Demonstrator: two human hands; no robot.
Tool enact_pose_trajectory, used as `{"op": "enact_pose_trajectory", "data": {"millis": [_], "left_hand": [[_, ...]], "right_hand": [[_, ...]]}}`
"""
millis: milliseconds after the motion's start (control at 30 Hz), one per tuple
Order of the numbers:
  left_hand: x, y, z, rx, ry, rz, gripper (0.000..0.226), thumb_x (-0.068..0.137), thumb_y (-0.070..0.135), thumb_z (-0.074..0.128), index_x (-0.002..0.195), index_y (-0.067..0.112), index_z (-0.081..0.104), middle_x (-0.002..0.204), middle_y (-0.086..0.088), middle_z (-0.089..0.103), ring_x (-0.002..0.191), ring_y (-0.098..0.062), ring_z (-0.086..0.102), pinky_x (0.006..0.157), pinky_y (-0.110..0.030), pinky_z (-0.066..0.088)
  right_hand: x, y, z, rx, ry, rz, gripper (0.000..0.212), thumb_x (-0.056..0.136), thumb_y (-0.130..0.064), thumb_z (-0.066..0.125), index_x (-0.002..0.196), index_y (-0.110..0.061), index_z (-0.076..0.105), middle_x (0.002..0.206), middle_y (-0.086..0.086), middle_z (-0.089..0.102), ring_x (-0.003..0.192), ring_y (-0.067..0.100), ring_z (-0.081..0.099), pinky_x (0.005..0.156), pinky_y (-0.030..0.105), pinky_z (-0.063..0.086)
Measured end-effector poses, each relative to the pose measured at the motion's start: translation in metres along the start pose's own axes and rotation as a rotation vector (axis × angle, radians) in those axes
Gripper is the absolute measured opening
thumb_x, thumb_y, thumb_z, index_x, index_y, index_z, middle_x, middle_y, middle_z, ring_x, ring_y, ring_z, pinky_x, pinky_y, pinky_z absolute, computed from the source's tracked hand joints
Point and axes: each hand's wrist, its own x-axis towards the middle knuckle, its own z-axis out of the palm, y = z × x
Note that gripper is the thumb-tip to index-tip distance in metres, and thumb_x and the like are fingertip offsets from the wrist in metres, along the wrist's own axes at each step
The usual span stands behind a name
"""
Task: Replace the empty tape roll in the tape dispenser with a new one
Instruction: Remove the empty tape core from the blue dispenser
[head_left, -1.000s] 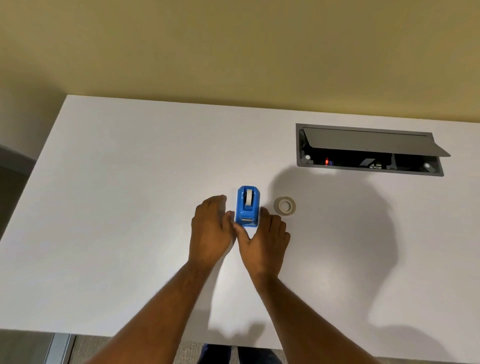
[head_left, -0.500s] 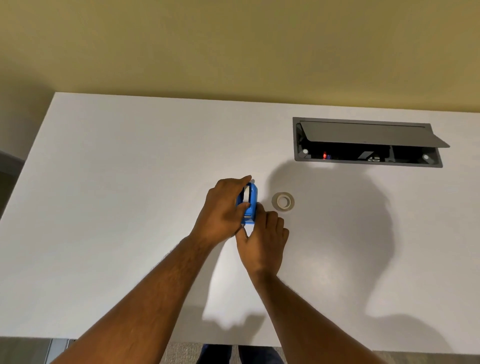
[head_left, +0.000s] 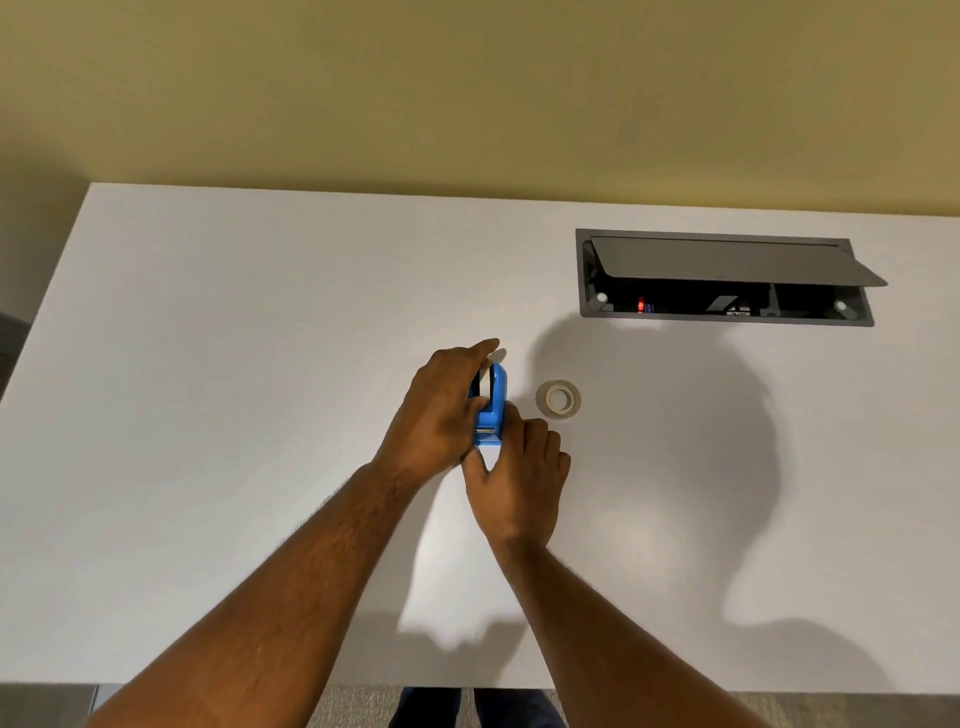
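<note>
Since a second ago the left hand (head_left: 441, 410) has gone from lying flat beside the dispenser to wrapping over its left side; no big change from half a second ago, both hands holding position.

White table (head_left: 234, 415) is filling most of the view, yellowish wall (head_left: 467, 88) running behind it. Grey cable box (head_left: 724, 278) is sitting recessed in the table at far right, flap propped open, a small red light glowing inside.

Left hand is curling around the blue tape dispenser (head_left: 491, 410), fingers closed over its top and left flank, index finger pointing out past the far end. Right hand (head_left: 519, 467) is partly closed, thumb and fingertips pressing on the dispenser's near end by the cutter.

Dispenser is sitting mid-table, tipped toward its right side; can't tell if it's touching the surface. White roll (head_left: 485, 382) is showing in its slot.

New tape roll (head_left: 558, 398) is lying flat on the table just right of the dispenser, not touching either hand.
</note>
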Motion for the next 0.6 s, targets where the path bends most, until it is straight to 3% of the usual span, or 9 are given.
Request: {"op": "enact_pose_trajectory", "data": {"millis": [167,267,433,600], "left_hand": [[0.003,0.002,-0.002,0.026,-0.042,0.024,0.065,0.092,0.016,0.067,0.149,0.024,0.037,0.133,-0.003,0.058,0.115,-0.019,0.055,0.095,-0.023,0.039],[0.005,-0.003,-0.002,0.053,-0.035,-0.023,0.067,0.09,0.027,0.07,0.149,0.023,0.038,0.14,-0.002,0.055,0.123,-0.019,0.052,0.101,-0.024,0.034],[0.007,-0.003,-0.003,0.152,-0.025,0.033,0.044,0.089,0.024,0.069,0.13,0.013,0.058,0.121,-0.006,0.06,0.108,-0.022,0.055,0.09,-0.027,0.044],[0.011,-0.002,-0.004,0.173,-0.029,0.065,0.035,0.087,0.024,0.069,0.119,0.012,0.062,0.112,-0.006,0.063,0.1,-0.022,0.055,0.086,-0.032,0.047]], "right_hand": [[0.0,0.0,0.0,0.004,0.004,-0.002,0.06,0.082,-0.061,0.061,0.125,-0.019,0.056,0.095,-0.001,0.059,0.086,0.013,0.051,0.076,0.028,0.044],[0.0,0.0,0.0,-0.002,-0.004,-0.003,0.062,0.082,-0.062,0.06,0.126,-0.019,0.055,0.096,-0.001,0.059,0.086,0.013,0.051,0.077,0.029,0.044],[0.0,0.0,0.001,-0.006,-0.014,-0.005,0.065,0.082,-0.064,0.06,0.128,-0.019,0.054,0.097,-0.001,0.059,0.087,0.014,0.052,0.077,0.03,0.045],[-0.001,0.001,0.002,-0.003,-0.006,-0.006,0.066,0.082,-0.067,0.059,0.127,-0.019,0.055,0.096,-0.001,0.06,0.086,0.013,0.053,0.077,0.03,0.046]]}}
